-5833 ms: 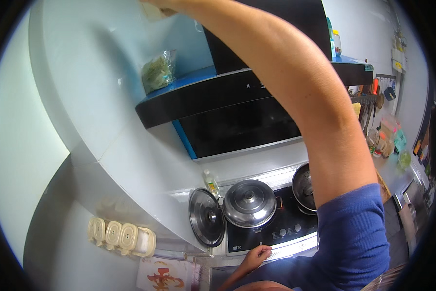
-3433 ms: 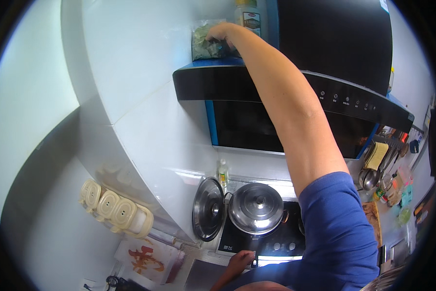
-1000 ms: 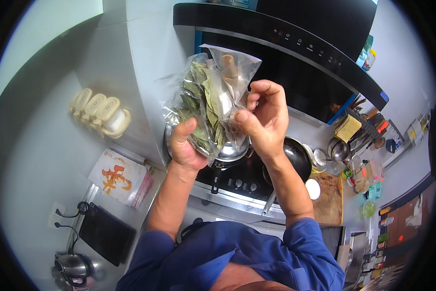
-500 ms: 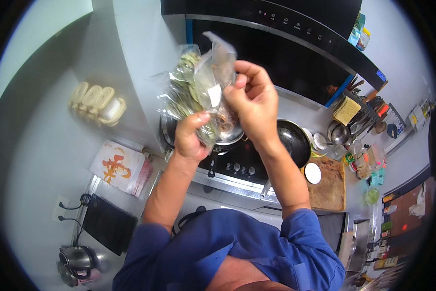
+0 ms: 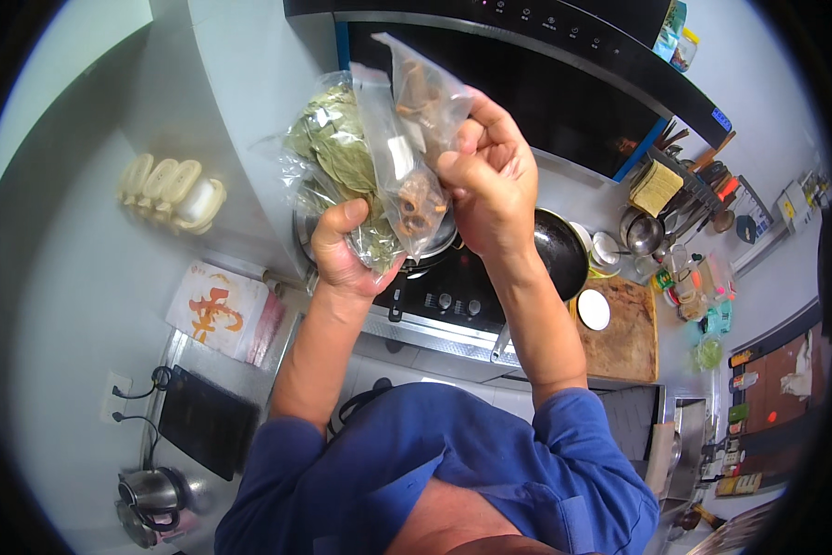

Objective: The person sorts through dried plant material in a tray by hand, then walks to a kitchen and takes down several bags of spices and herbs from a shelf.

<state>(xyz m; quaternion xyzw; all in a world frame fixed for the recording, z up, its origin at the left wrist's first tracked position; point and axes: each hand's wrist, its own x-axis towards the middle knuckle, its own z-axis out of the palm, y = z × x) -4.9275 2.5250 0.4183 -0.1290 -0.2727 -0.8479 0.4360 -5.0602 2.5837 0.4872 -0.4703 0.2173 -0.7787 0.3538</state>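
Note:
I hold two clear plastic bags up in front of me above the stove. My left hand (image 5: 347,250) grips from below a bag of dried green leaves (image 5: 335,159). My right hand (image 5: 490,180) pinches the upper edge of a smaller bag of brown dried spices (image 5: 418,139), which hangs in front of the leaf bag. Both hands are closed on the bags and partly hide the lidded pot behind them.
Below are a black hob (image 5: 444,291), a dark wok (image 5: 564,250), a wooden cutting board (image 5: 624,333) with a small white dish (image 5: 593,310), and a black range hood (image 5: 546,83) above. A kettle (image 5: 152,495) and a black tray (image 5: 203,421) sit at the lower left.
Earlier my right arm reached up to a bag on top of the hood. Since then both bags have come down in front of me, and the small brown bag has risen above the leaf bag.

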